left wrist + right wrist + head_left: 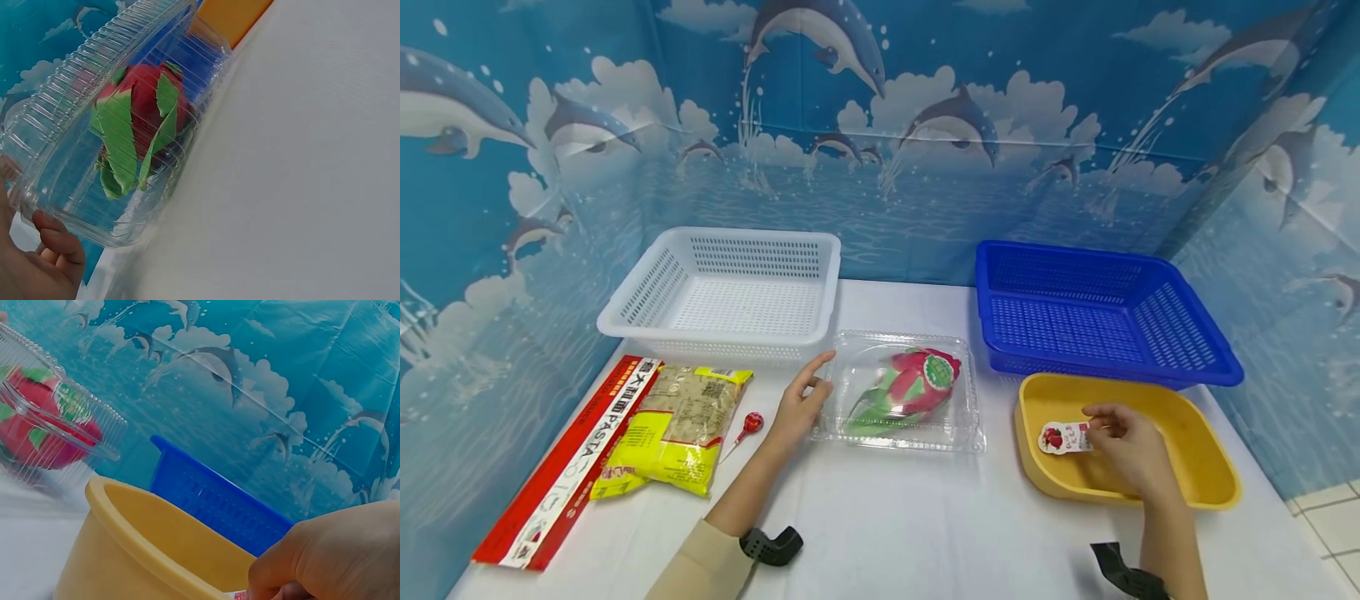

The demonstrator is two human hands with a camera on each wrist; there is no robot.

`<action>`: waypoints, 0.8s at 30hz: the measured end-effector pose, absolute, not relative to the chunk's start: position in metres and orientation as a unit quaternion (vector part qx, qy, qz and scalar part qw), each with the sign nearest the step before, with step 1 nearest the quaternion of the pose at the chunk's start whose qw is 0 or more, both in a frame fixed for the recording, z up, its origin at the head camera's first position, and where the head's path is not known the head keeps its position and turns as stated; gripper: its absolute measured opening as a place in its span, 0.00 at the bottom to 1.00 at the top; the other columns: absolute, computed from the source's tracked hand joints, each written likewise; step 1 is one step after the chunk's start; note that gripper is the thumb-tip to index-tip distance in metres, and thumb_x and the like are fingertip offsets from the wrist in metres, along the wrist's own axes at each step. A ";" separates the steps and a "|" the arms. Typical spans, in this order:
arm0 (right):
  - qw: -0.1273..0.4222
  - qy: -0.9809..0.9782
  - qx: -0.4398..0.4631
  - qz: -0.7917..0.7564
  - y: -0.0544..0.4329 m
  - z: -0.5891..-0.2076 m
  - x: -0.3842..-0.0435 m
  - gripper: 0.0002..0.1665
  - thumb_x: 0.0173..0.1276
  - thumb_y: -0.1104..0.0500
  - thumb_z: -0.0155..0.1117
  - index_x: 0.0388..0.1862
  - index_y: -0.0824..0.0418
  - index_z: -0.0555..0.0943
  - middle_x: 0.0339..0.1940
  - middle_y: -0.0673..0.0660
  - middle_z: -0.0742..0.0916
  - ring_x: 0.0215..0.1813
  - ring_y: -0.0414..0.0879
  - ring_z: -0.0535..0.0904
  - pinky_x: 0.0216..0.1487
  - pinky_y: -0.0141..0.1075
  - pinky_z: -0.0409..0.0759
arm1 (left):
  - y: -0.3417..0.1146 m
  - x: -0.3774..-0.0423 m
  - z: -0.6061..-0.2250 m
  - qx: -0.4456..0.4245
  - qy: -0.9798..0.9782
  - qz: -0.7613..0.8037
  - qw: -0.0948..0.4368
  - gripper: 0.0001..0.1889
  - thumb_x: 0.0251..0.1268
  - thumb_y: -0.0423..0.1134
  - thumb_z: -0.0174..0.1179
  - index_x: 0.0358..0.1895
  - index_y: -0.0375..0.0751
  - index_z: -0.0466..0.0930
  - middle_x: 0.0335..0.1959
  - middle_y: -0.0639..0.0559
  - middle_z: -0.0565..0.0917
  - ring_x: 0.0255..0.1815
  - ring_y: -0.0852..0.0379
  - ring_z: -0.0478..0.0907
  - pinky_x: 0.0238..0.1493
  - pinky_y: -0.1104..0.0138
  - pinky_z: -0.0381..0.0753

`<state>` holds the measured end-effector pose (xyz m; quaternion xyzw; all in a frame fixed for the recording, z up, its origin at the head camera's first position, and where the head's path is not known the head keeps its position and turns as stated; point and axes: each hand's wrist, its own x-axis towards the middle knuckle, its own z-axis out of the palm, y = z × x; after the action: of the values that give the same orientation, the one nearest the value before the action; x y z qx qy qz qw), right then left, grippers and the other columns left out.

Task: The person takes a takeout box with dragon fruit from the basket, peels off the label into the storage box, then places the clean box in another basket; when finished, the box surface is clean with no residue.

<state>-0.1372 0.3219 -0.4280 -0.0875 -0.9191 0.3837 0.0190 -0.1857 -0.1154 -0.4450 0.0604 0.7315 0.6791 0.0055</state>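
A clear plastic clamshell box (838, 400) lies on the white table with a red and green dragon fruit (917, 383) inside, bearing a round green sticker. My left hand (801, 404) holds the box by its left side; in the left wrist view the thumb and fingers are at its corner. Over the yellow basin (1213, 454), my right hand (1131, 446) pinches a small white card (1067, 437) printed with red fruit and lettering. The right wrist view shows just a sliver of this card below the fingers.
A white basket (722, 317) stands at the back left, a blue basket (1105, 333) at the back right, behind the basin. At left lie a long red PASTA pack (568, 467), a yellow food bag (681, 429) and a red lollipop (751, 423). Dolphin-print cloth surrounds the table.
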 end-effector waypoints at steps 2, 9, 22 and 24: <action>0.010 -0.922 -0.089 0.376 0.320 -0.427 -0.137 0.18 0.69 0.66 0.57 0.55 0.73 0.74 0.41 0.64 0.80 0.41 0.54 0.73 0.31 0.25 0.76 | -0.117 -0.191 -0.453 0.057 0.732 0.679 0.012 0.25 0.72 0.32 0.49 0.71 0.43 0.66 0.35 0.49 0.69 0.16 0.64 0.61 0.19 0.73 0.65; -0.014 -0.929 -0.100 0.357 0.319 -0.427 -0.137 0.20 0.71 0.60 0.59 0.56 0.72 0.72 0.43 0.65 0.78 0.45 0.58 0.73 0.34 0.25 0.75 | -0.116 -0.188 -0.440 0.052 0.734 0.676 0.031 0.24 0.74 0.33 0.50 0.71 0.45 0.67 0.35 0.48 0.68 0.16 0.64 0.60 0.20 0.74 0.64; -0.040 -0.931 -0.099 0.350 0.318 -0.425 -0.138 0.27 0.74 0.51 0.55 0.59 0.72 0.71 0.48 0.69 0.79 0.48 0.59 0.73 0.44 0.40 0.76 | -0.118 -0.184 -0.429 0.088 0.731 0.675 0.051 0.29 0.66 0.27 0.54 0.71 0.38 0.64 0.32 0.49 0.67 0.15 0.64 0.62 0.20 0.72 0.69; -0.041 -0.929 -0.103 0.352 0.317 -0.425 -0.138 0.27 0.75 0.51 0.55 0.59 0.72 0.71 0.48 0.69 0.78 0.47 0.59 0.72 0.45 0.42 0.76 | -0.118 -0.183 -0.430 0.091 0.729 0.677 0.048 0.28 0.65 0.25 0.54 0.69 0.36 0.65 0.31 0.49 0.66 0.15 0.64 0.63 0.19 0.72 0.69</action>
<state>-0.1380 0.3172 -0.4253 -0.1032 -0.9293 0.3522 -0.0409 -0.1835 -0.1184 -0.4299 0.0913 0.7285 0.6772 0.0484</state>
